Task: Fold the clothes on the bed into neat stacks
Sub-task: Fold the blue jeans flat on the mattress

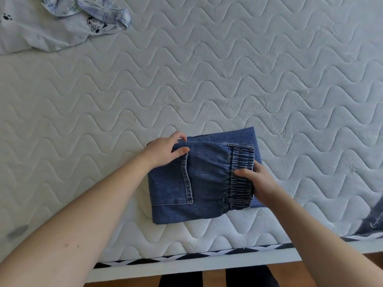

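- A folded pair of dark blue denim jeans with a gathered elastic waistband lies on the white wave-quilted mattress of the bed, near the mattress's 6 o'clock edge and slightly toward 5 o'clock from the middle of the view.
- The left hand sits at the bundle's 10 o'clock corner; its grip is pinching the top denim layer, thumb on the upper face just above the back pocket, fingers curled over the far fold.
- The right hand is at the bundle's 3 o'clock side; its grip is closed on the waistband, thumb lying across the elastic ribs and the fingers tucked out of sight behind it.
- The waistband end lies on top of a flatter denim layer that shows past it toward 12 and 3 o'clock.
- At 11 o'clock, well apart from the jeans, a crumpled pale blue plaid shirt rests on a light grey top printed with paw marks.
- At 4 o'clock, on the mattress edge, a dark garment with pale script lettering is partly cut off by the frame.
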Available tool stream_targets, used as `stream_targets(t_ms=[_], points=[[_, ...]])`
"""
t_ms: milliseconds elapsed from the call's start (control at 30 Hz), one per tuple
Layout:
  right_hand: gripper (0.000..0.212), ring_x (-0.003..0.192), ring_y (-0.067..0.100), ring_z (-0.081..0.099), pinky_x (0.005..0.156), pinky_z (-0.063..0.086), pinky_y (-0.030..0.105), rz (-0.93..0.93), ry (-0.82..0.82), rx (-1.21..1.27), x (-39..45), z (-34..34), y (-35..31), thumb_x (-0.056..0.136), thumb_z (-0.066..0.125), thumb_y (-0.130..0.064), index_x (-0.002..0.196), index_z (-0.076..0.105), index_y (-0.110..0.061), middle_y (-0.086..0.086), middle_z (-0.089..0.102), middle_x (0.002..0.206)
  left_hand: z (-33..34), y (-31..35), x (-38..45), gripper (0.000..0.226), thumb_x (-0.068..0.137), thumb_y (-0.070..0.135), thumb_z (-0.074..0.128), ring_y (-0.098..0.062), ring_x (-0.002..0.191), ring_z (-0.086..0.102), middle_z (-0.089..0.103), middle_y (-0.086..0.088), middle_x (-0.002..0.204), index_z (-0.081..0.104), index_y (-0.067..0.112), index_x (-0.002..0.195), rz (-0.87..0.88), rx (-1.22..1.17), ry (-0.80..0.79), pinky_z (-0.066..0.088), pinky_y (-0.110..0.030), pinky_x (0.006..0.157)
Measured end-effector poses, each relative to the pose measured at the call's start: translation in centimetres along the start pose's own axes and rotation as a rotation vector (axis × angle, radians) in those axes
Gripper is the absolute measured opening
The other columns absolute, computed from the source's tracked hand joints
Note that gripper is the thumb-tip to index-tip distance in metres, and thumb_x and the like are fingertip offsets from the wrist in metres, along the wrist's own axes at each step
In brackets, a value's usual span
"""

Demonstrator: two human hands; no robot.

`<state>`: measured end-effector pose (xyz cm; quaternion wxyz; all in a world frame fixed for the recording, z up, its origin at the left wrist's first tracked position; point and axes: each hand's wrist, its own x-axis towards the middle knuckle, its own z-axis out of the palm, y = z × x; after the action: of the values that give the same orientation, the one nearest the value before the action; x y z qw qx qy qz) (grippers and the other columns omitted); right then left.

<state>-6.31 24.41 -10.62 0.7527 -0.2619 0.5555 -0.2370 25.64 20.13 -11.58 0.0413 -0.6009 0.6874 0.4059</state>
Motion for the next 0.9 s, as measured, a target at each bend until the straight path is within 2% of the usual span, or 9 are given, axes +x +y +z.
stream_targets(t_ms=[100,200,300,367,467,600,667,800,900], points=[[0.042,0.099,0.030,0.071,0.077,0.057,0.036,-0.001,0.033,-0.059,0.4,0.1,0.0,0.067,0.084,-0.032,0.105,0.070,-0.022,0.011,0.073,0.108,0.1,0.2,1.0,0.044,0.095,0.064,0.033,-0.029,0.093,0.060,0.066,-0.005,0.095,0.052,0.025,0.098,0.035,0.201,-0.059,0.042,-0.036,0.075],[0.036,0.096,0.017,0.072,0.079,0.057,0.033,-0.037,0.122,-0.239,1.2,0.6,-0.1,0.076,0.080,-0.040,0.107,0.068,-0.025,-0.001,0.075,0.104,1.7,0.7,1.7,0.048,0.101,0.051,0.037,-0.027,0.103,0.051,0.059,-0.005,0.100,0.064,0.013,0.089,0.092,0.409,0.045,0.035,-0.037,0.087],[0.023,0.083,0.002,0.069,0.074,0.052,0.027,-0.079,0.360,-0.427,2.6,1.1,0.2,0.085,0.073,-0.037,0.104,0.064,-0.026,-0.008,0.074,0.094,3.1,0.8,2.4,0.051,0.101,0.050,0.038,-0.026,0.105,0.048,0.055,-0.004,0.103,0.069,0.012,0.092,0.050,0.396,0.101,0.033,-0.040,0.092],[0.029,0.088,0.004,0.066,0.078,0.048,0.028,-0.110,0.471,-0.548,3.2,1.4,0.3,0.088,0.069,-0.038,0.112,0.061,-0.026,-0.013,0.071,0.098,3.4,1.0,2.9,0.047,0.100,0.052,0.038,-0.027,0.105,0.052,0.059,-0.003,0.103,0.066,0.014,0.098,0.042,0.401,0.103,0.033,-0.040,0.091],[0.050,0.096,0.008,0.058,0.086,0.043,0.025,-0.129,0.548,-0.626,3.4,1.9,0.3,0.091,0.066,-0.035,0.135,0.049,-0.022,-0.015,0.062,0.105,3.4,1.2,3.1,0.039,0.095,0.053,0.050,-0.026,0.095,0.061,0.067,-0.001,0.099,0.055,0.018,0.110,0.047,0.273,0.219,0.037,-0.039,0.088],[0.035,0.076,-0.011,0.053,0.063,0.034,0.007,-0.214,0.582,-0.679,3.3,1.8,0.3,0.093,0.062,-0.031,0.127,0.054,-0.032,-0.030,0.058,0.087,4.1,1.2,2.7,0.034,0.092,0.049,0.058,-0.026,0.088,0.062,0.068,0.001,0.092,0.062,0.016,0.098,0.104,0.337,0.339,0.038,-0.038,0.079],[0.033,0.078,-0.012,0.054,0.065,0.033,0.001,-0.244,0.593,-0.668,3.1,1.8,0.4,0.093,0.061,-0.030,0.125,0.055,-0.035,-0.029,0.060,0.089,4.5,1.4,2.3,0.029,0.088,0.042,0.067,-0.028,0.080,0.063,0.068,-0.001,0.084,0.065,0.013,0.091,0.140,0.369,0.413,0.041,-0.038,0.073],[0.033,0.097,0.010,0.057,0.075,0.038,0.019,-0.242,0.594,-0.692,3.2,1.1,1.2,0.096,0.058,-0.027,0.128,0.053,-0.031,-0.016,0.062,0.103,5.1,2.2,2.3,0.024,0.087,0.034,0.070,-0.030,0.072,0.060,0.065,-0.005,0.076,0.067,0.010,0.082,0.131,0.396,0.474,0.045,-0.039,0.067],[0.047,0.116,0.024,0.050,0.093,0.040,0.033,-0.186,0.593,-0.799,3.9,-0.1,1.6,0.095,0.061,-0.028,0.139,0.046,-0.022,0.003,0.051,0.123,5.7,2.7,2.6,0.024,0.090,0.029,0.067,-0.032,0.075,0.058,0.061,-0.009,0.078,0.069,0.007,0.080,0.125,0.408,0.469,0.045,-0.041,0.068]])
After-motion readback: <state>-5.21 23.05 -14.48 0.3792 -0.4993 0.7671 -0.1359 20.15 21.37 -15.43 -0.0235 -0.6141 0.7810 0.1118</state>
